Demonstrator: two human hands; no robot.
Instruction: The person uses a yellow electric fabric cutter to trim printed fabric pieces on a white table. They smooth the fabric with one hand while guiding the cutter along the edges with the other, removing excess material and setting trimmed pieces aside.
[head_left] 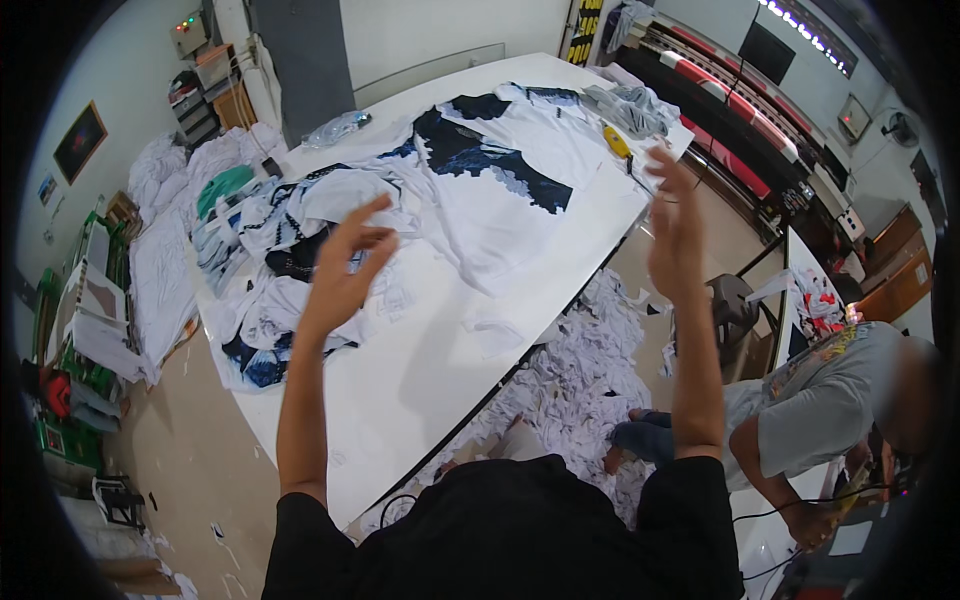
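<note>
My left hand (350, 265) is raised over the left half of the white table, fingers apart and nothing in them. Below and beyond it lies a heap of white, navy and pale blue fabric pieces (280, 215). My right hand (676, 235) is up past the table's right edge, slightly blurred, its fingers stretched out and empty. Between the two hands, farther back, a white and navy patterned shirt (495, 180) is spread on the table, touched by neither hand. A yellow tool (616, 141) lies near the far right edge, close to grey cloth (635, 108).
The white table (400, 430) slants across the view. White scraps (570, 385) cover the floor by its right edge. A person in a grey shirt (820, 400) works at the right, near a dark chair (735, 310). A long machine with red and white rolls (720, 95) stands behind.
</note>
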